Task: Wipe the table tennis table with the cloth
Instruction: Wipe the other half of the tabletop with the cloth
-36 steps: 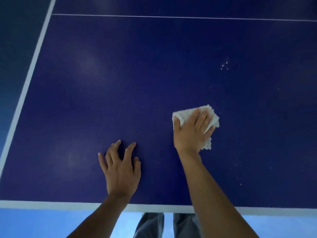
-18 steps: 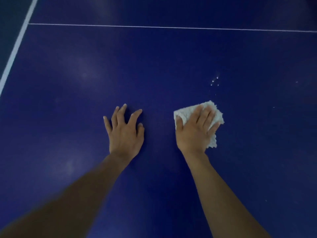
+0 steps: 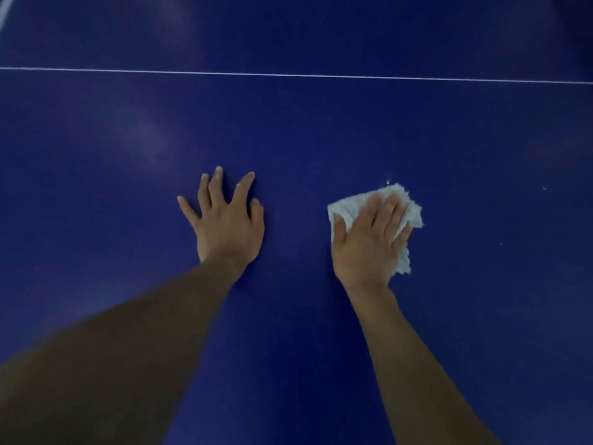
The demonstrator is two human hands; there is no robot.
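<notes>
The dark blue table tennis table (image 3: 321,130) fills the view. My right hand (image 3: 369,242) lies flat on a crumpled white cloth (image 3: 409,207) and presses it onto the table right of centre. The cloth sticks out past my fingertips and along the right side of the hand. A tiny white speck (image 3: 388,181) sits just beyond the cloth's far edge. My left hand (image 3: 226,220) rests flat on the bare table to the left, fingers spread, holding nothing.
A thin white line (image 3: 288,74) crosses the table from left to right well beyond both hands. A bit of the white side line (image 3: 4,8) shows at the top left corner. Two faint specks (image 3: 544,188) lie to the right of the cloth.
Both hands have slid farther across the table toward the white line. The cloth has moved over the cluster of white specks, leaving one speck showing. The near table edge has dropped out of view.
</notes>
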